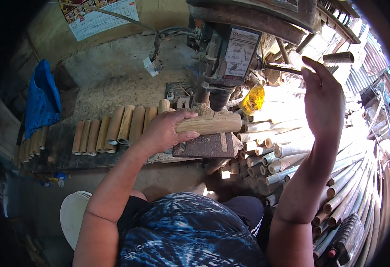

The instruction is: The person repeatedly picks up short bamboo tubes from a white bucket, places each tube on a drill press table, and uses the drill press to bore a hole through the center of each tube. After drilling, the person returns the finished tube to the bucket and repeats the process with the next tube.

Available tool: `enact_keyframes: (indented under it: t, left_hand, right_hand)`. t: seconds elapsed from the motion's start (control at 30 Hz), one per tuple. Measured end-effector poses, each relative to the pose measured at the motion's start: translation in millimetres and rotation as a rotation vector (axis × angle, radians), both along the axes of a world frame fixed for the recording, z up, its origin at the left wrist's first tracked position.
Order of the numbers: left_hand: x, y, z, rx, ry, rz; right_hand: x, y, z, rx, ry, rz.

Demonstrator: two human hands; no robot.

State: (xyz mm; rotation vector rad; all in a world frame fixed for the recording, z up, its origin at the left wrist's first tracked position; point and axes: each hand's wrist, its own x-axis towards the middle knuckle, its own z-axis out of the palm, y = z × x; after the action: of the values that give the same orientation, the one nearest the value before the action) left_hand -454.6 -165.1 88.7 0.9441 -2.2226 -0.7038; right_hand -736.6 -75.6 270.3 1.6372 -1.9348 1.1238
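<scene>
Bamboo tube (221,123) on drill-press table (204,149), left hand (166,131) clamped on it, right hand (324,95) up at lever (284,67)

Far left: blue bag (43,100) at the bench end, more short bamboo pieces (32,147) just below it. White round object (72,218) lower down, partly hidden by the left arm. Calendar (101,20) on the wall behind.

Next: row of cut tubes (115,129) side by side on the bench (128,91), ends facing the person. Row runs up to the left hand, which hides part of it.

Left hand: closed round the left end of the tube, fingers over the far side, thumb along the near side. Tube lies crosswise, right end free, chuck (220,100) just behind it in this view. Can't see whether a bit touches it. Sawdust (200,108) heaped behind the tube, more scattered on the table.

Right of chuck: yellow tub (253,100), tilted. Lever sticks out from the drill press (239,55) toward the right hand. That hand is raised, fingers partly bent at the lever's end; can't tell how firmly it grips, if at all.

Far right: long bamboo poles (288,149) stacked, cut ends toward the machine. Dark ridged object (349,236) lower right, against the poles.
</scene>
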Motion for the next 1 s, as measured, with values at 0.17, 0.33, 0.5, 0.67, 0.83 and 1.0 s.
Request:
enact_keyframes:
  t: [0.17,0.33,0.5,0.67,0.83,1.0]
  left_hand:
    - [-3,-2,-3,0.037,0.0,0.014]
    - [-3,-2,0,0.07,0.019,-0.004]
    - [-3,-2,0,0.101,0.037,0.001]
    - [-2,-3,-1,0.076,0.022,-0.002]
    - [-2,-2,0,0.071,0.019,-0.001]
    - [-3,-2,2,0.109,-0.01,0.01]
  right_hand:
    - [6,13,-11,-0.004,-0.02,-0.005]
    - [5,17,-32,-0.164,0.042,0.12]
    - [2,18,-42,-0.179,0.032,0.151]
    - [1,24,-75,0.01,-0.035,0.089]
    - [-8,-13,-133,0.157,-0.065,0.084]
    - [4,-72,-140,0.233,-0.219,0.104]
